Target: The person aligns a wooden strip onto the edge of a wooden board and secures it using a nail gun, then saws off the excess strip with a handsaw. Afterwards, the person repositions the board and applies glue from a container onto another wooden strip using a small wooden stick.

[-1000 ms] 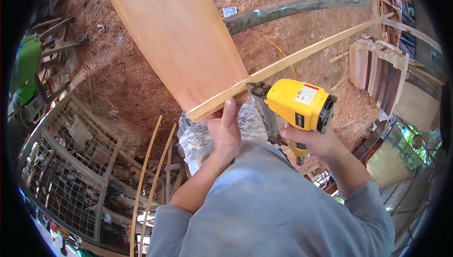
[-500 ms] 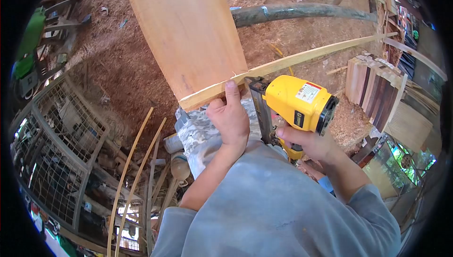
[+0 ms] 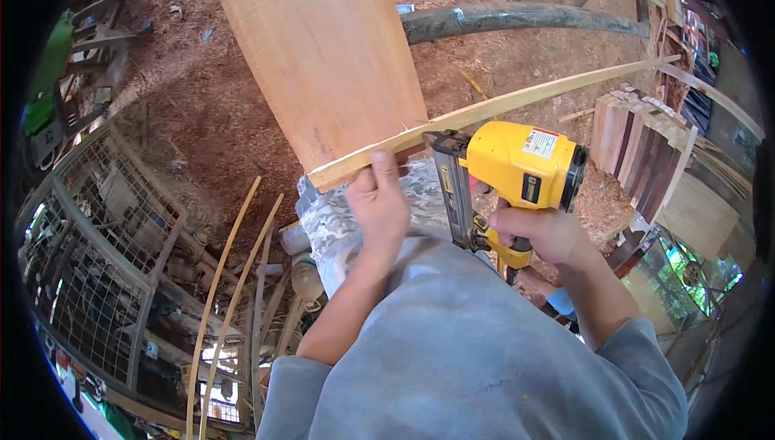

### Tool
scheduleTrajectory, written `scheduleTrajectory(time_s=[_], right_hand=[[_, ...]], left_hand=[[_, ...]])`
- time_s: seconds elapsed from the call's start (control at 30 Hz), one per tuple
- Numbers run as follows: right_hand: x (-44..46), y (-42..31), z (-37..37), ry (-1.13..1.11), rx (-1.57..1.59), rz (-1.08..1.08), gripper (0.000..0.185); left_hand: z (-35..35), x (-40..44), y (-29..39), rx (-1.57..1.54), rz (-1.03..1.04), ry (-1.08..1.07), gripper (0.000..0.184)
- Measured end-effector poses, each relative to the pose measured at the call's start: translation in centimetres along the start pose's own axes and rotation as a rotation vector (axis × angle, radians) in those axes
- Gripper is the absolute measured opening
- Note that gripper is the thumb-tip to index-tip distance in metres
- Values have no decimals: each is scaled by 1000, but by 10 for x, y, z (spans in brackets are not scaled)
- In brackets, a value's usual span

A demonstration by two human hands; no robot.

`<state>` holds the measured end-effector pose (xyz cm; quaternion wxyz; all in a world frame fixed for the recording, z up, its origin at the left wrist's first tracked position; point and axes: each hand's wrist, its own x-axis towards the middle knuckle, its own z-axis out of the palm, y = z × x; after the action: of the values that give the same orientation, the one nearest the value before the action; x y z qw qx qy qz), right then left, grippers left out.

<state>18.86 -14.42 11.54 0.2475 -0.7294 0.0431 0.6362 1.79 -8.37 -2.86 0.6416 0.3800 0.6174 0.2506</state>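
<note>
Left hand (image 3: 381, 207) is curling loosely with the thumb raised against the near face of a long, pale, narrow wooden strip (image 3: 517, 106); its fingertips are hidden, so whether it is truly gripping cannot be told. Right hand (image 3: 539, 234) is closing firmly around the handle of a yellow-and-black nail gun (image 3: 517, 164); trigger finger not clearly visible. Judged technique: the left thumb should be pressing the strip flush to the end of a broad, flat, light-brown wooden board (image 3: 339, 60), staying well clear of the firing line, while the right wrist should be holding the nose square to the strip. Position: the strip is lying across the board's near end and running off to the right, just beyond the left thumb; the nose is sitting at its near side, right of that thumb, contact uncertain. The board is extending away beyond both hands.
</note>
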Motion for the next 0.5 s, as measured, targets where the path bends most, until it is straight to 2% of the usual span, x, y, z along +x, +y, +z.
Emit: scheduleTrajectory(time_s=[0.07,0.13,0.37,0.43,0.5], right_hand=[[0,0,-1,11,6,-17,11],[2,-1,-3,-7,-26,-17,10],[-2,-6,5,24,-39,-12,9],[-2,-2,0,-28,2,-2,40],[-2,-3,-1,-23,-30,25,41]], left_hand=[[-2,1,0,-91,-24,-20,44],[1,3,0,-132,60,6,45],[4,1,2,-107,62,68,46],[2,0,-1,-57,29,55,47],[4,-1,-2,-95,16,59,48]])
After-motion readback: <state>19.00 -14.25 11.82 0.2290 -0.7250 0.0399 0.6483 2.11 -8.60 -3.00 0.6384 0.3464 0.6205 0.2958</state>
